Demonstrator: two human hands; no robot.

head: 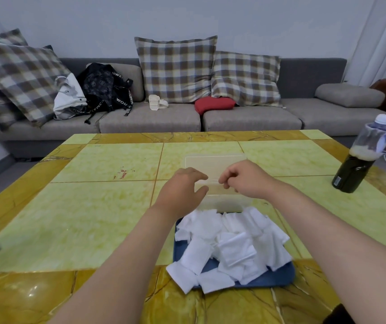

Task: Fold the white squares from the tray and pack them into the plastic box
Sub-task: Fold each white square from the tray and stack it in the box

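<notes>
A clear plastic box [222, 202] stands on the table just beyond a blue tray [283, 275]. Its translucent lid [215, 163] seems raised toward the far side. Several white squares [229, 244] lie heaped and unfolded on the tray, some hanging over its near edge. My left hand [182, 189] is at the box's left side, with thumb and fingers curved around its edge. Over the box's middle, my right hand [243, 177] has its fingertips curled and pinches the lid's near edge. The inside of the box is hard to make out.
A dark bottle [356, 164] with a clear upper part stands at the table's right edge, with white cables behind it. The yellow-green tiled table [98, 206] stretches to the left. A grey sofa [154, 118] with plaid cushions and bags sits beyond.
</notes>
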